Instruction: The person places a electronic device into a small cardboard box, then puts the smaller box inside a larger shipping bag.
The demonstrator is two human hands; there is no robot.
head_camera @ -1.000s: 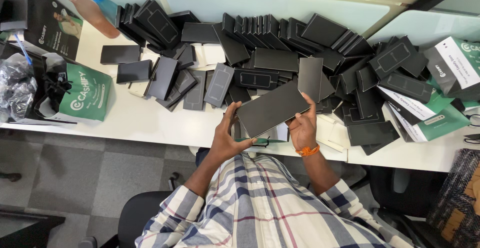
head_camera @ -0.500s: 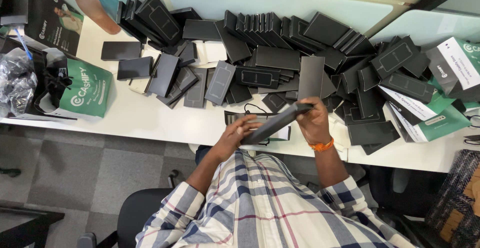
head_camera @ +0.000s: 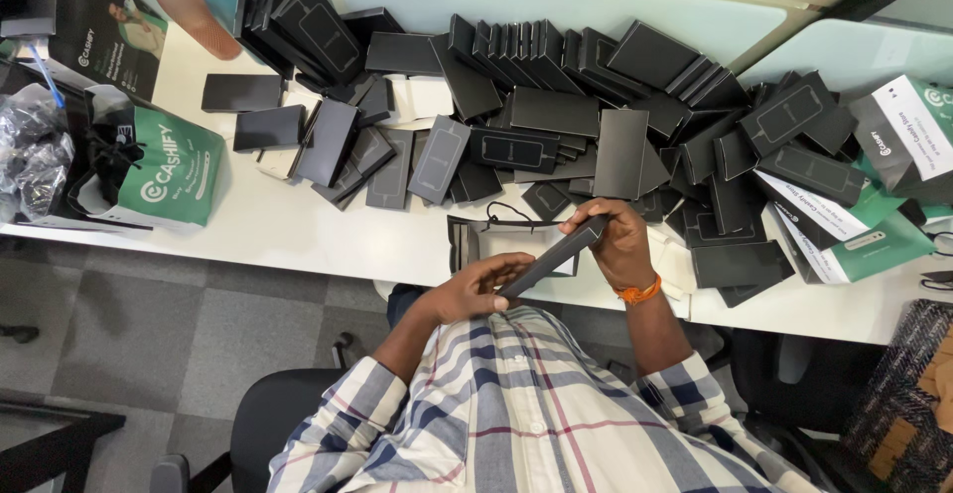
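I hold a slim black box (head_camera: 552,256) edge-on over the near edge of the white table (head_camera: 298,230). My left hand (head_camera: 467,291) grips its lower end. My right hand (head_camera: 617,242), with an orange band at the wrist, grips its upper end. Under my hands lies an open black tray with a pale insert (head_camera: 496,242). Beyond it a big heap of black boxes and lids (head_camera: 556,96) covers the table's middle and back.
Green and black paper bags (head_camera: 169,170) and a crumpled plastic bag (head_camera: 35,155) sit at the left. Two bottles (head_camera: 204,1) stand at the back left. Green and white packages (head_camera: 874,215) lie at the right. A black chair (head_camera: 278,423) is beneath me.
The black box, held up with its flat face toward me a second ago, has been lowered and turned edge-on near the table edge. Both hands kept their hold.
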